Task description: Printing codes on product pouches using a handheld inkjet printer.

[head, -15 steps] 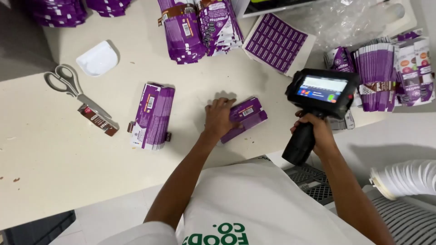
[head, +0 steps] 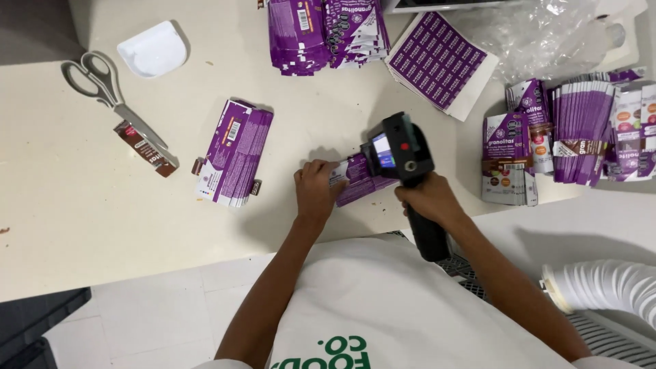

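We press our left hand [head: 316,193] flat on a small stack of purple packets [head: 355,179] at table [head: 82,205] centre, not gripping; our right hand [head: 429,200] clenches the handle of a black handheld printer [head: 404,160], head touching the stack's right end; scissors [head: 109,92] lie well apart, far left.

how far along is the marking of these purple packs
Done, seemingly: the purple stack lying left of the hands. In hand: left hand pins a small pack stack while right hand presses the handheld printer onto it. Probably left: the upright packs at right.
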